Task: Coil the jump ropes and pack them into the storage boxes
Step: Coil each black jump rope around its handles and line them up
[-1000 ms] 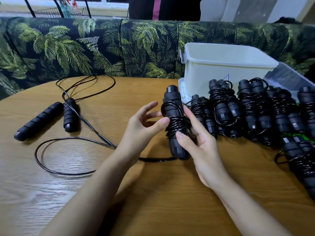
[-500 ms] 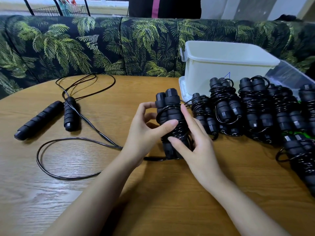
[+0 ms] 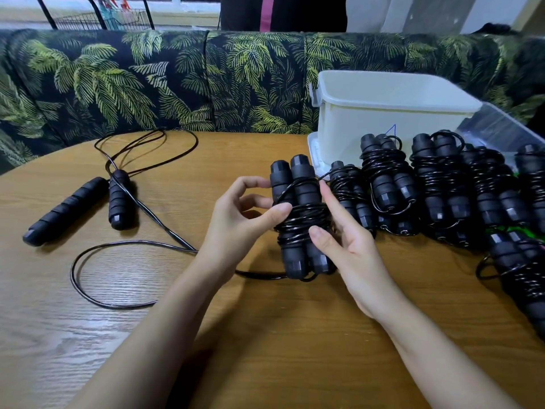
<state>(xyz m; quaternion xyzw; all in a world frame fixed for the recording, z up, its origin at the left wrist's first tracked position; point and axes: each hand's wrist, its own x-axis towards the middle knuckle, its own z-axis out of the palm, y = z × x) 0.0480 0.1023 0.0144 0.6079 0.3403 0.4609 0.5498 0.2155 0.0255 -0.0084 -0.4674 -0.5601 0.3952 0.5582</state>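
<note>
A black jump rope bundle (image 3: 300, 219), two handles side by side with cord wound round their middle, stands upright at the table's centre. My left hand (image 3: 244, 214) holds it from the left, thumb pressed on the windings. My right hand (image 3: 345, 240) holds it from the right, thumb on the cord. Several coiled bundles (image 3: 436, 187) lie in a row to the right. An uncoiled jump rope (image 3: 118, 199) lies at the left, its cord looping over the table. A white storage box (image 3: 383, 113) stands behind the row.
A clear plastic box (image 3: 507, 131) sits at the far right behind the bundles. The round wooden table (image 3: 265, 335) has bare surface near me. A palm-print sofa (image 3: 177, 81) curves round the table's far side. A person in dark clothes stands behind it.
The bundle turned in my hands, so both handle tops now show side by side. My left thumb moved onto the windings. The loose cord loop on the table shifted slightly.
</note>
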